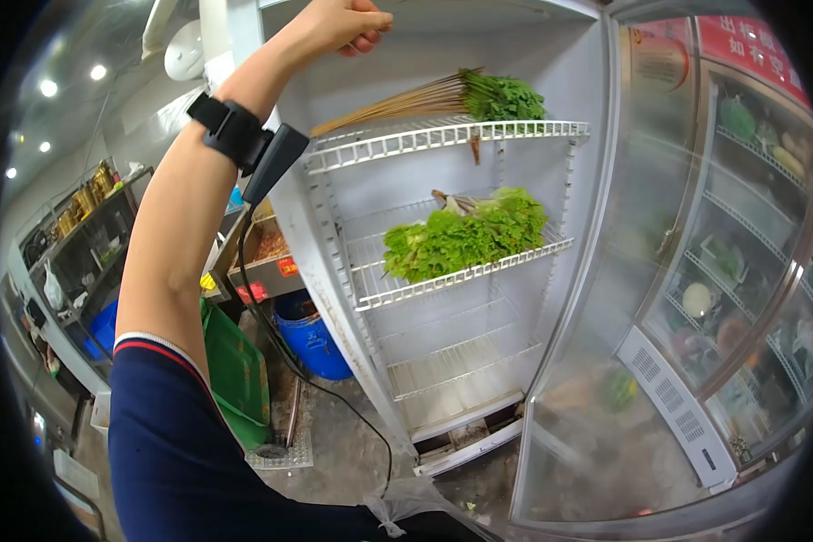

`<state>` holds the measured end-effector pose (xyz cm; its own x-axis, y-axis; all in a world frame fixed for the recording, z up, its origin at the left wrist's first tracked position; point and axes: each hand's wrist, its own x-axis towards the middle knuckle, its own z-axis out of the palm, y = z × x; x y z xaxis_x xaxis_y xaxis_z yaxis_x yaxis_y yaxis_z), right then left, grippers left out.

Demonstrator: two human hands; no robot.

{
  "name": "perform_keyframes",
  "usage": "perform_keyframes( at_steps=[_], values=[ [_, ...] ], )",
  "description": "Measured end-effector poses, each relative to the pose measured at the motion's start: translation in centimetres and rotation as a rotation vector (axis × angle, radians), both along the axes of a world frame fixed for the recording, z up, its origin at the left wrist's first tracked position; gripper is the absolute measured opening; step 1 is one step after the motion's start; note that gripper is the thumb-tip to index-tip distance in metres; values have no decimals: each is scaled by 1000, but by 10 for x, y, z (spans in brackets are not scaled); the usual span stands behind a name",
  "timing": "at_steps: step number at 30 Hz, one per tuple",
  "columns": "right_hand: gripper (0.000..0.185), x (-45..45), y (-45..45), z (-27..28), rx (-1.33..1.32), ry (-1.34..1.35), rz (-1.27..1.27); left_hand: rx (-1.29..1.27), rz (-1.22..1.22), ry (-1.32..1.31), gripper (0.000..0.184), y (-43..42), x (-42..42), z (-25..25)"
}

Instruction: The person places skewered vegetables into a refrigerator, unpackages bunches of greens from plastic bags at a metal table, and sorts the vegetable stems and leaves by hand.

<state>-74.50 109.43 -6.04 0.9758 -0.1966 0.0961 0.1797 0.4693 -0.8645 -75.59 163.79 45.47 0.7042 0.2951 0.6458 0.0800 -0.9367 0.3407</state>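
Grip of left hand (pixel 361 29) curled narrow; open room above upper shelf's (pixel 406 144) front edge.

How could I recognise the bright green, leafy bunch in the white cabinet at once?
Find the tall, open white cabinet. Its second visible white wire shelf from the top carries the bright green, frilly-leaved bunch. Unlike the darker green bunch above, it shows only short stems, not long, thin brown ones.

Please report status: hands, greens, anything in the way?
Left hand raised, curled, grip unclear; right hand out of view. Greens on two shelves. Glass door open; no obstruction visible.
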Motion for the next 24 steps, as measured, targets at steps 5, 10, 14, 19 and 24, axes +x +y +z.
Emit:
perform_keyframes(
  at_steps=[5, 10, 14, 19, 24],
  values=[
    [27, -26, 23, 4, -172, -36, 282, 1, -20, -98, 24, 22, -65, -37],
    [37, -53, 74, 1, -282, -87, 632, -33, -38, -18, 22, 25, -158, -131],
    [45, -67, 145, 10, -393, -135, 860, -161, -138, 248, 18, 47, -269, -242],
    [25, -108, 261, 42, -447, -138, 770, -1148, 348, -51, 18, 58, -438, -434],
    [29, -111, 361, 50, -511, -235, 771, -1571, 1022, -181, 19, -21, -602, -614]
  ],
)
